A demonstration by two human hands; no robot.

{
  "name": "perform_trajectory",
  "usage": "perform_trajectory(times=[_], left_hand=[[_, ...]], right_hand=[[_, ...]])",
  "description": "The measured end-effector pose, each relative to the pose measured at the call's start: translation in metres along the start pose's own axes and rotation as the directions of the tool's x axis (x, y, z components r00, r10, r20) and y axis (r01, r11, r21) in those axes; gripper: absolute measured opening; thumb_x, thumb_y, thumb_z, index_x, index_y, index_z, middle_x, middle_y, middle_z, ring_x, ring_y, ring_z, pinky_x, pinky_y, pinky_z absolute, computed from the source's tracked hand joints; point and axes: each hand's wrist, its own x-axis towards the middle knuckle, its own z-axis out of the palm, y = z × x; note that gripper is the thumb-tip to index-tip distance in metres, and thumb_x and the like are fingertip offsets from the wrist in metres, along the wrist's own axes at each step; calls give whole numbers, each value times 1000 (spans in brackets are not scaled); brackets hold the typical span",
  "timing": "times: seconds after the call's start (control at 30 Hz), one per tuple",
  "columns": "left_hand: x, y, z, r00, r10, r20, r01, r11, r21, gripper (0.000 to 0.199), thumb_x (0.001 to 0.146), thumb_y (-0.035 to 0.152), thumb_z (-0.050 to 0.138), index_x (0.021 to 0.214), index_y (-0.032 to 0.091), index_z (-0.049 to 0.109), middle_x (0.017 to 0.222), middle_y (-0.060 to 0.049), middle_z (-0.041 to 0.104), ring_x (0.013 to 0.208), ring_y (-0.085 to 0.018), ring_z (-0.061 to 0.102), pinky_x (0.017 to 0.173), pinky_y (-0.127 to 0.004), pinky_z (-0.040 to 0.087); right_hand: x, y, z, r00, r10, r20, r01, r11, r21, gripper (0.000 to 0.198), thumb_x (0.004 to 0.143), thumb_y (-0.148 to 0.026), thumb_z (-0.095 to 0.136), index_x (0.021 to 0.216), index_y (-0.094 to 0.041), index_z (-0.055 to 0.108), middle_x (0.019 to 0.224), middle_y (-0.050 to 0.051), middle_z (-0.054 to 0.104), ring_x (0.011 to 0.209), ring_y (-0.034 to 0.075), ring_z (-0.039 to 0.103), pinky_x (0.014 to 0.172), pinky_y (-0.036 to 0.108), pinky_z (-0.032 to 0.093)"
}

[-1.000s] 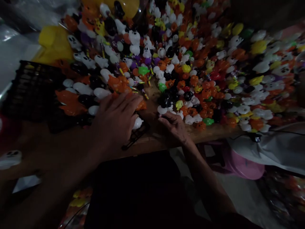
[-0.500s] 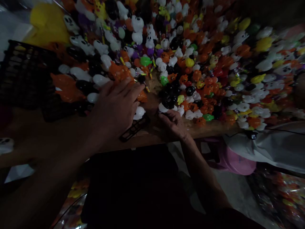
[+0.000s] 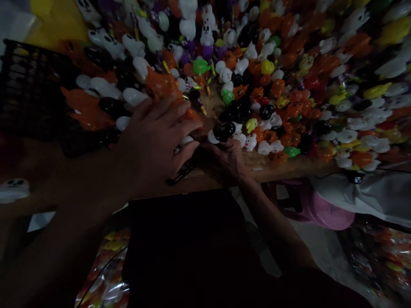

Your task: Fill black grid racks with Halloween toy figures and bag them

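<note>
My left hand (image 3: 157, 137) is palm-down over the near edge of the pile, its thumb and fingers around a small white plastic toy figure (image 3: 185, 141). An orange plastic toy (image 3: 163, 85) lies beyond its fingers. Close by on the right, my right hand (image 3: 227, 156) has its fingers curled round a black-and-white plastic toy figure (image 3: 224, 131), whose lower part is hidden. Part of a black plastic frame (image 3: 180, 174) shows on the wooden table (image 3: 205, 179) below my left hand.
Ghost, pumpkin and animal toys (image 3: 282, 98) are heaped across the table. A black lattice basket (image 3: 28, 90) stands at left, near a lone white ghost toy (image 3: 14, 190). Below are a pink stool (image 3: 332, 211) and clear bags of toys (image 3: 105, 265).
My left thumb and fingers have come around the white toy. My right hand has moved left, towards my left hand, carrying the black-and-white toy. The camera view has shifted.
</note>
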Motion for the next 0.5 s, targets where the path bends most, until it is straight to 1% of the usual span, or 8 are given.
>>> perform_trajectory(times=[0.07, 0.13, 0.23, 0.3, 0.37, 0.4, 0.47, 0.5], left_hand=[[-2, -1, -1, 1000, 16, -18, -16, 999, 39, 43, 100, 31, 39, 133, 19, 64, 157, -11, 51, 154, -33, 35, 128, -58, 23], [-3, -3, -2, 999, 39, -8, -38, 996, 75, 47, 101, 29, 33, 136, 16, 62, 156, -13, 52, 155, -31, 35, 127, -57, 26], [-3, -6, 2, 997, 77, 5, -77, 990, 115, 48, 101, 30, 34, 138, 17, 60, 156, -13, 51, 154, -33, 35, 125, -61, 27], [-3, -9, 5, 995, 92, -46, -86, 989, 119, 48, 101, 31, 32, 137, 18, 61, 156, -13, 52, 154, -33, 35, 125, -62, 27], [-3, -11, 6, 993, 101, -62, -95, 991, 98, 50, 100, 32, 33, 142, 18, 57, 156, -13, 51, 154, -34, 35, 125, -62, 27], [-3, -12, 5, 993, 114, -39, -111, 991, 81, 53, 99, 32, 35, 146, 18, 53, 155, -13, 51, 154, -35, 36, 124, -62, 28], [-3, -13, 3, 995, 98, -5, -98, 993, 64, 58, 96, 28, 36, 153, 19, 46, 155, -10, 51, 153, -36, 36, 123, -63, 29], [-2, -14, 2, 996, 91, 10, -91, 994, 65, 60, 96, 26, 35, 155, 20, 44, 155, -9, 50, 153, -37, 35, 123, -63, 28]], right_hand=[[5, 1, 4, 1000, -13, 10, 13, 1000, -12, 32, 87, -54, 72, 96, -24, 79, 103, 2, 76, 101, 22, 70, 87, 35, 58], [8, -1, 7, 997, -63, 37, 65, 996, -56, 30, 90, -52, 70, 98, -24, 79, 102, 2, 76, 100, 21, 70, 88, 35, 57], [10, -10, 10, 985, -145, 88, 160, 969, -190, 28, 96, -45, 64, 98, -21, 77, 97, 3, 75, 92, 20, 69, 84, 34, 55], [10, -15, 11, 974, -203, 98, 223, 930, -293, 25, 99, -40, 61, 96, -19, 74, 93, 4, 73, 85, 18, 66, 80, 32, 53], [10, -18, 11, 956, -272, 113, 294, 887, -355, 24, 100, -36, 60, 89, -18, 71, 88, 4, 71, 81, 16, 64, 78, 30, 51], [11, -19, 11, 947, -293, 134, 322, 872, -368, 25, 99, -37, 60, 85, -18, 70, 85, 4, 70, 80, 16, 62, 78, 29, 51], [14, -19, 8, 942, -284, 179, 331, 871, -364, 28, 99, -41, 61, 81, -20, 67, 84, 4, 69, 79, 15, 60, 78, 29, 50], [15, -18, 7, 950, -238, 202, 297, 888, -350, 29, 99, -43, 61, 82, -20, 66, 85, 4, 69, 80, 16, 60, 79, 29, 51]])
